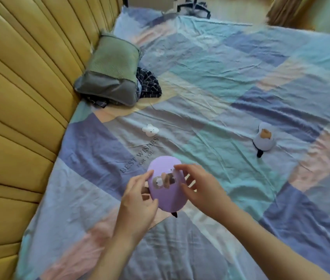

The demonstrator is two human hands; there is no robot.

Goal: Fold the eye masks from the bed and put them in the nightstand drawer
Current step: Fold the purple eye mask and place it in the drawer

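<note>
Both hands — left hand (138, 201), right hand (198, 186) — gripping the purple eye mask (166, 190), its strap mostly hidden.

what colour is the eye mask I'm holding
Purple eye mask, with a small brown and white animal picture; head view.

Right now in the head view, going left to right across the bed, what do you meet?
Yellow padded headboard → green-grey pillow → white cloud-shaped item → purple eye mask, held between left hand and right hand → blue eye mask lying on the patchwork sheet.
</note>
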